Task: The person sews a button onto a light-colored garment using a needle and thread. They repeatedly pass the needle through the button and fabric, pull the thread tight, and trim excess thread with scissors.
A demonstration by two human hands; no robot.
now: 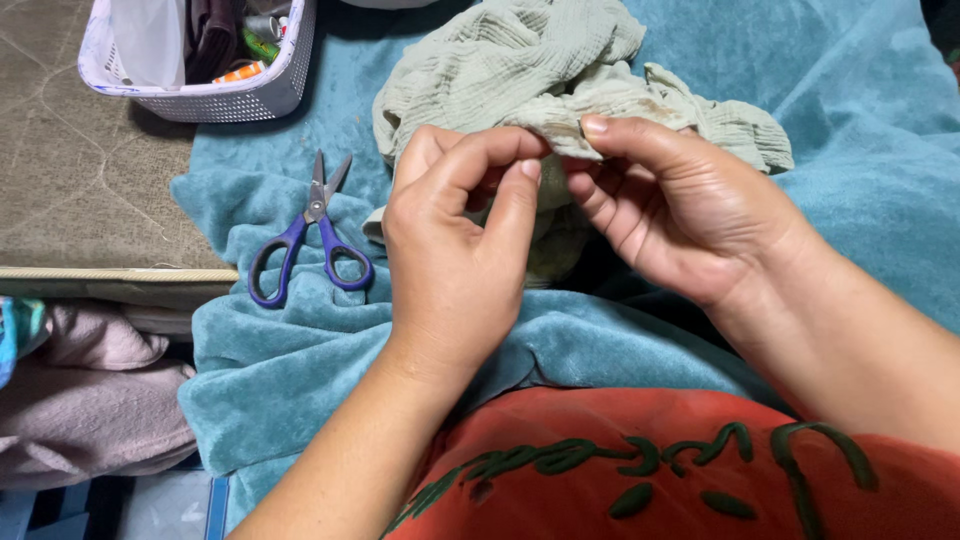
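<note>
The left hand [455, 235] and the right hand [675, 205] are both up close together over the lap, and both are pinching the same edge of a pale green crinkly cloth [540, 70]. The left hand has its thumb and first finger closed on the edge. The right hand has its thumb on top of the edge and its fingers curled under, so it grips the cloth too. The spot between them looks a bit brown and dirty. The rest of the green cloth lies bunched up just past the hands, on a fluffy blue-green blanket [330, 350] that covers the lap and spreads to both sides. I cannot see a needle or a thread; if there is one, it is too small to tell. To do this bit well, I think the hands should keep the edge flat and tight between them and hold it near the eyes, so the little spot is easy to see. A pair of scissors with blue handles [312, 235] lies on the blanket, just left of the left hand, blades shut and pointing away. A white plastic basket [265, 95] with small things in it sits further off on a grey-brown mat [80, 170].
</note>
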